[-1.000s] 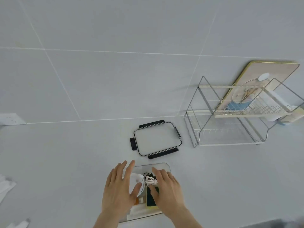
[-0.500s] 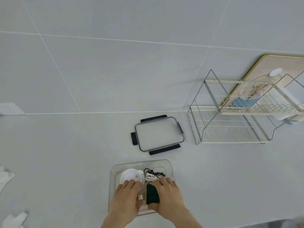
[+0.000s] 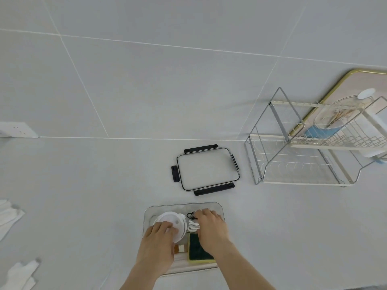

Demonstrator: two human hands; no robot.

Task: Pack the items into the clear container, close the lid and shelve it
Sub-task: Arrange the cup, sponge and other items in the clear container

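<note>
The clear container (image 3: 182,206) sits on the counter near the front edge. It holds a white round disc (image 3: 167,219), a white coiled cable (image 3: 192,226), a black cable (image 3: 190,215), a green and yellow sponge (image 3: 198,253) and a small brown item (image 3: 181,248). My left hand (image 3: 157,243) lies flat with its fingertips on the disc. My right hand (image 3: 211,229) is curled over the container's far right part beside the cables, its fingertips hidden. The clear lid (image 3: 207,168), with black clips, lies flat just beyond the container.
A two-tier wire rack (image 3: 293,160) stands at the right against the tiled wall, with a gold-rimmed board (image 3: 343,76) and dishes behind it. White cloths (image 3: 8,214) lie at the left edge. A wall socket (image 3: 16,129) is at far left.
My right hand has left the sponge and moved forward over the cables. My left hand has slid up onto the white disc.
</note>
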